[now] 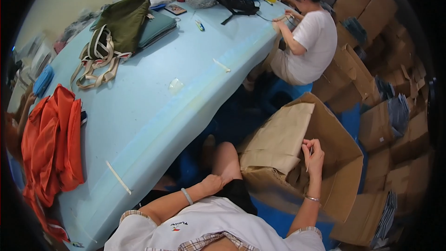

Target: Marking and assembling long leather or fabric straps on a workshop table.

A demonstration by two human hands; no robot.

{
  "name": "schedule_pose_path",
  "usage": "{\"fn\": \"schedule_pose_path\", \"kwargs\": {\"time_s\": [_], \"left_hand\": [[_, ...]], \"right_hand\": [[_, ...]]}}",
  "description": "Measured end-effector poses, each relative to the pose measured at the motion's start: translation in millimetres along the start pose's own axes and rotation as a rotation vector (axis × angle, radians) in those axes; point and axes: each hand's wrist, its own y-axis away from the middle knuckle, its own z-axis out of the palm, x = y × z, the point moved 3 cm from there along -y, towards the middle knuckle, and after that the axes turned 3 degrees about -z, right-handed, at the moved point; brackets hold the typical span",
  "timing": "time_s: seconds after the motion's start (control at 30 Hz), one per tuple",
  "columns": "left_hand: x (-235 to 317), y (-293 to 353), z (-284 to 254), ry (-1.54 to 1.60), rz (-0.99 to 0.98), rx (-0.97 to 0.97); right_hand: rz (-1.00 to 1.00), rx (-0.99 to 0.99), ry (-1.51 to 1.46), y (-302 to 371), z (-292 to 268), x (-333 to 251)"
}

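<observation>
My right hand is closed, with thumb and fingers pinching a thin pale strip. It hovers over an open cardboard box to the right of my lap, beside a flat tan piece that lies across the box's left part. Whether that piece is a flap or something packed inside, I cannot tell. My left hand rests closed on my thigh near the knee. Its fingers are curled out of sight, so anything inside them is hidden.
A long light-blue table runs along my left, bearing orange cloth, an olive bag and a teal folded bag. A person in white sits working at its far right. Several cardboard boxes crowd the right side.
</observation>
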Motion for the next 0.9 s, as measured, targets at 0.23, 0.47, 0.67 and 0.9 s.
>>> {"fn": "schedule_pose_path", "kwargs": {"time_s": [0.23,0.47,0.67,0.9], "left_hand": [[4,3,-20,-0.041,0.002,-0.002],[10,-9,-32,0.064,-0.054,-0.064],[-6,-6,-9,0.135,-0.079,-0.03],[-4,-29,16,0.14,0.042,-0.036]], "right_hand": [[0.086,-0.019,0.032,-12,-2,-21],[0.062,0.018,-0.019,-8,-5,-9],[0.003,-0.04,-0.028,-15,8,0],[0.026,-0.125,0.064,-10,-7,88]]}}
